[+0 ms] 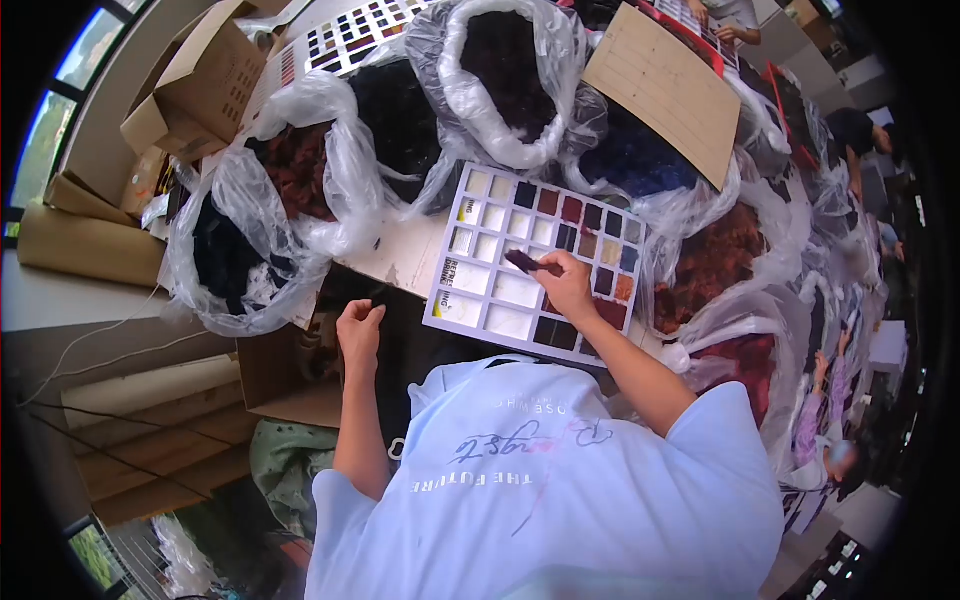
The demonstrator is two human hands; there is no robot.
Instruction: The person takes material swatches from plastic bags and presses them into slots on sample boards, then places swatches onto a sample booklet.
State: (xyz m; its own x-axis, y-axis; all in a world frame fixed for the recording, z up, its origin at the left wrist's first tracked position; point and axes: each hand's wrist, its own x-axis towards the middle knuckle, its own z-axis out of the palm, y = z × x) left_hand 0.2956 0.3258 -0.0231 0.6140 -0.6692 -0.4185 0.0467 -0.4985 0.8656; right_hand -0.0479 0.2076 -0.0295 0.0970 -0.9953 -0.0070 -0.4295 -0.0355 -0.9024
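Note:
My right hand (566,284) pinches a small dark tuft of fibre (521,261) above a white compartment tray (461,277). Many cells on the tray's right side hold dark, red, grey and tan swatches, while several on the left show bare white. Printed labels run along its left edge. Left of the tray, my left hand (360,330) hovers by the table edge with thumb and fingers drawn together; whether anything sits between them is hard to make out against the dark background.
Clear plastic bags of dark fibre (505,75), reddish-brown fibre (300,170) and rust fibre (715,255) surround the tray. A cardboard sheet (665,90) lies over the blue fibre (635,160). A cardboard box (205,75) stands at back left. Another person's hand (735,34) shows at the top.

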